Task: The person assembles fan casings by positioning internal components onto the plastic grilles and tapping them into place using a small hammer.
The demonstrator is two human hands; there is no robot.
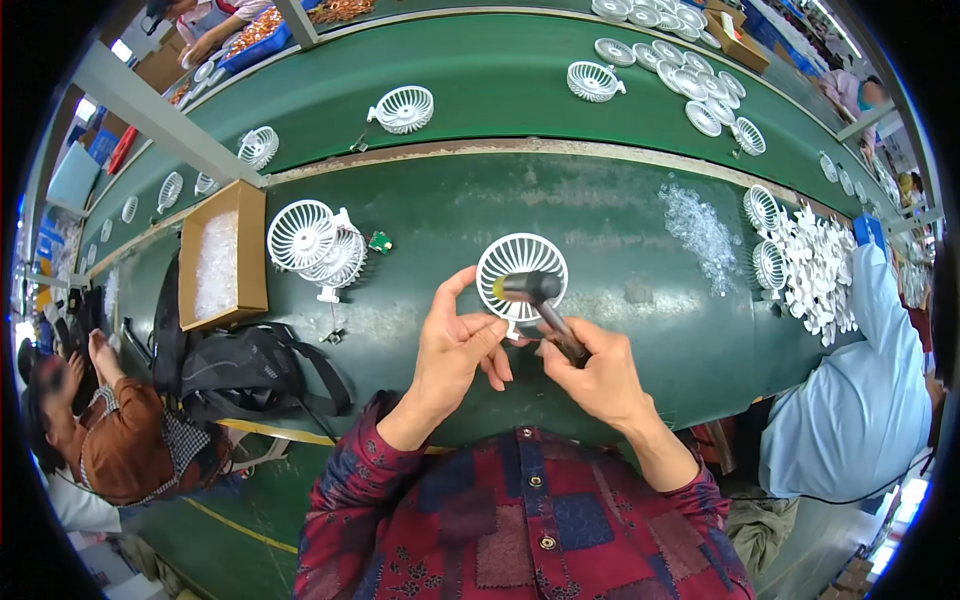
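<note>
At the frame's centre the left hand (455,350) pinches the fan (521,258) by its lower edge, and the right hand (600,375) is curled round the hammer (545,290), whose head overlaps the ribs. An off-centre blow could crack those thin ribs or catch the left fingertips nearby. The green bench (430,215) looks scuffed; a belt (500,75) with white parts crosses the top, co-workers (840,415) at lower left and right.

Smooth plastic, scuffed bench (420,230)

The fan cover (521,256) is smooth white plastic; the hammer head (530,288) looks like dark metal. The box (252,250) is plain cardboard; by the bench's near edge, the backpack (235,370) is matt cloth.
</note>
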